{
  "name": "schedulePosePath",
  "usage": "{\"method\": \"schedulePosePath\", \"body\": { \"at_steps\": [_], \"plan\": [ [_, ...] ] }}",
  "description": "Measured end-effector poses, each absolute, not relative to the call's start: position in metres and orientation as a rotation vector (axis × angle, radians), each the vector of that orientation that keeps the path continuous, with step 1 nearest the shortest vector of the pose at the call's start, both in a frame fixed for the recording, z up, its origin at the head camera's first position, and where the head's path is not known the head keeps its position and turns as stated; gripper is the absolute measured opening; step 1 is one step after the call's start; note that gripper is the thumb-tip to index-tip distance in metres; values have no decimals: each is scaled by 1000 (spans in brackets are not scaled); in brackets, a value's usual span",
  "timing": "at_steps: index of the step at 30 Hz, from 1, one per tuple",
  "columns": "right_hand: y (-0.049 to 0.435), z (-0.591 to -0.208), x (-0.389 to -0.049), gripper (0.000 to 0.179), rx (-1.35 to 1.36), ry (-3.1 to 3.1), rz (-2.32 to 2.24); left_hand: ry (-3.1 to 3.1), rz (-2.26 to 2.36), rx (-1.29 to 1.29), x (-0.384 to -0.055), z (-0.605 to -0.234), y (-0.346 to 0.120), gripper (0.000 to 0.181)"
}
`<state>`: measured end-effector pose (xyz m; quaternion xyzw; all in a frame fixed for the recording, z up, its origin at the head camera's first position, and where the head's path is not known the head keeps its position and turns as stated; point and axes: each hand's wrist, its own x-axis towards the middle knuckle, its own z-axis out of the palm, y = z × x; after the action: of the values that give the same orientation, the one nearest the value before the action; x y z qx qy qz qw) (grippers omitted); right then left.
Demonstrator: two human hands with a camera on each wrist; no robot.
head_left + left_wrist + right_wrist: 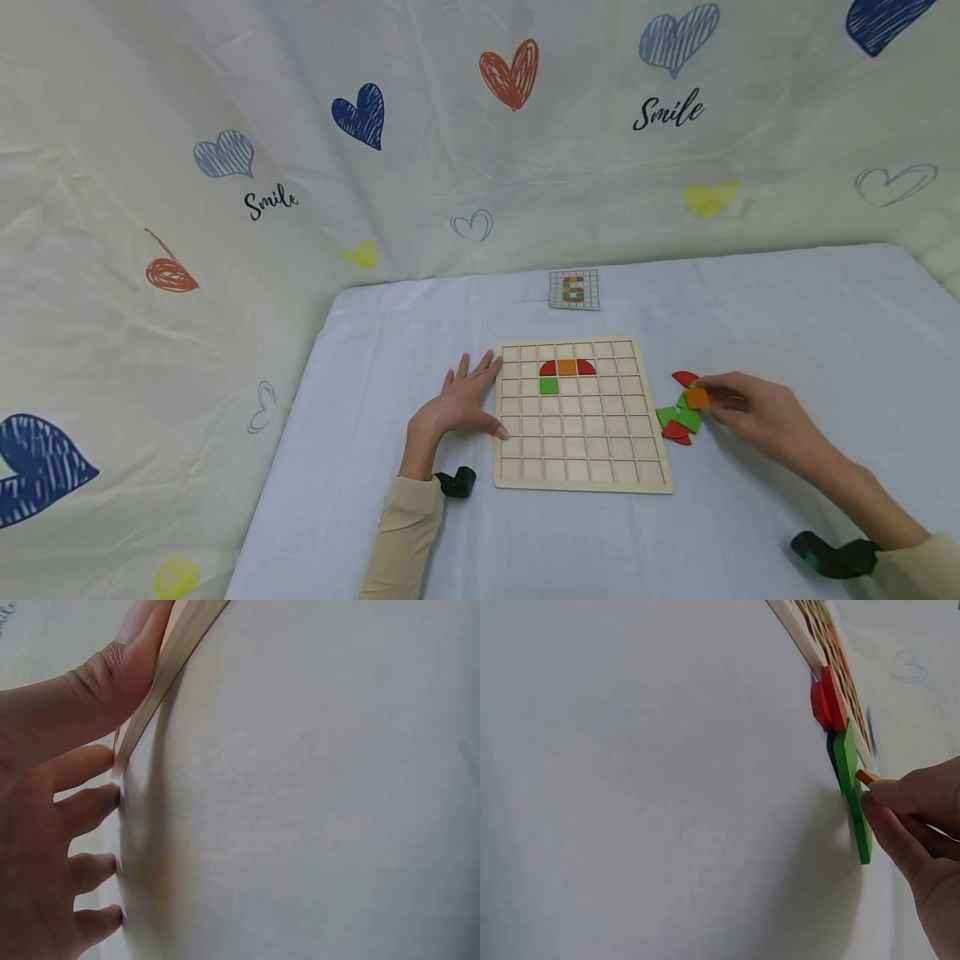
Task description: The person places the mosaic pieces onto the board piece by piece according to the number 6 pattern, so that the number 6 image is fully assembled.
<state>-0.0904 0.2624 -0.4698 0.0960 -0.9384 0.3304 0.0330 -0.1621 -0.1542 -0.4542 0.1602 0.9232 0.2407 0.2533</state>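
Note:
My right hand pinches an orange square tile between thumb and fingers, over a small pile beside the board. In that pile lie green tiles and red quarter-round tiles; the right wrist view shows the green tiles just under the fingertips. With fingers spread, my left hand rests at the left edge of the wooden grid board, its thumb on the rim. On the board sit an orange square between two red quarter-rounds, and a green square below the left one.
A small pattern card with a printed grid figure lies behind the board, near the back edge of the white-covered table. A printed cloth backdrop rises behind. Black wrist-worn devices show at both wrists.

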Motion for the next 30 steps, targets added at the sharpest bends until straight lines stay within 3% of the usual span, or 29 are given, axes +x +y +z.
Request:
{"method": "schedulePosePath", "body": {
  "at_steps": [30],
  "plan": [
    [199,-463,-111,28,664,-2797,1013,2507,650,435,-163,-454,-154,123]
  ]
}}
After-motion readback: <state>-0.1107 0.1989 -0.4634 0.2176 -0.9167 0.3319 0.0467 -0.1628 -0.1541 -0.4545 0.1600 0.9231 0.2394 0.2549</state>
